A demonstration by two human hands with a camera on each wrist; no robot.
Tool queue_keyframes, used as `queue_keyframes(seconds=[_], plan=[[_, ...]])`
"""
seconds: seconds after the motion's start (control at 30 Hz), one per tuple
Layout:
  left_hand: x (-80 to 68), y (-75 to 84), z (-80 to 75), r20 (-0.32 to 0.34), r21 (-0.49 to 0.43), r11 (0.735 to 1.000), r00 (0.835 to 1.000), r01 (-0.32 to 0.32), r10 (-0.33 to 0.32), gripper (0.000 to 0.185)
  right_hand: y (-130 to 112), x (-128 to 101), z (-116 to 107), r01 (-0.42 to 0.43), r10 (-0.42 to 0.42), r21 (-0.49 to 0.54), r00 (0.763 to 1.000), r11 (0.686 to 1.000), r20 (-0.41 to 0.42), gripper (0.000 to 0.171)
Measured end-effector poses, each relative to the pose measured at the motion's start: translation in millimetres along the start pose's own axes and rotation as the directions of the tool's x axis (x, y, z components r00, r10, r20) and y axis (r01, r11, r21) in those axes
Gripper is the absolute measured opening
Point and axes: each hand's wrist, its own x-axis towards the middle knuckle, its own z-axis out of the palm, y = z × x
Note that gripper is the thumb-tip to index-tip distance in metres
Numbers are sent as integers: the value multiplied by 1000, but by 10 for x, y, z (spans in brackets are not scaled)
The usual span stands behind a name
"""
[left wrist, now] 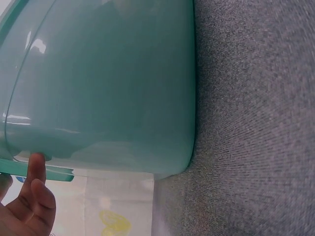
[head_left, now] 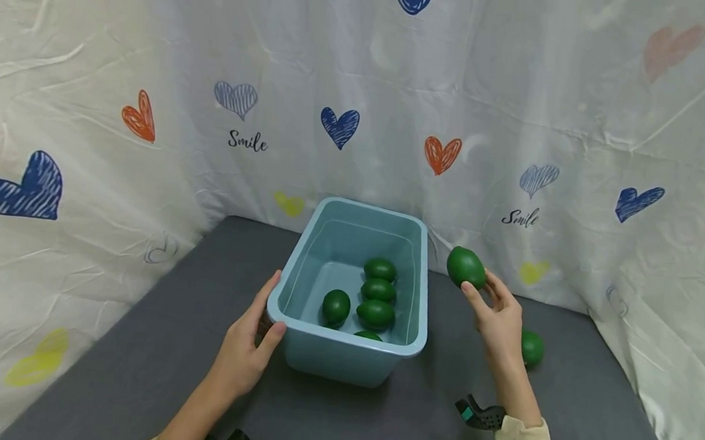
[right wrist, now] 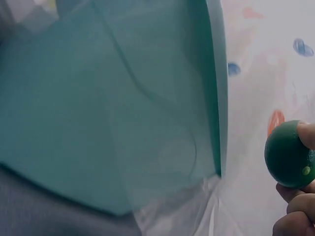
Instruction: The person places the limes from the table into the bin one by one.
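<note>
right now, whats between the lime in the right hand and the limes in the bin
In the head view, only the bin's right wall and rim stand between the held lime and the limes inside; nothing else intervenes.

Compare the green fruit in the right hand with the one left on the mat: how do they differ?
The held fruit is pinched in the right hand, raised beside the bin; the loose fruit lies on the grey mat, partly hidden behind that hand. Both are outside the bin, same dark green.
</note>
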Motion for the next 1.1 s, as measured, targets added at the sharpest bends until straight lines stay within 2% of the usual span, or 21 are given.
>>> queue_keyframes(seconds=[0.27,0.57,0.87,1.1], plan=[[-12,-18,-2,3,-13,1000,1000,-3,3,73,-128,-13,276,54,-56,25,997,998,48,52],[-5,-11,-7,-1,-15,1000,1000,-18,18,73,-103,-43,520,83,-87,42,991,996,101,51],[0,-8,-6,-3,-9,1000,1000,-19,19,73,-103,-60,639,85,-90,37,985,996,147,54],[-4,-10,-3,-1,-4,1000,1000,-12,12,74,-47,-84,675,80,-83,20,986,997,142,56]])
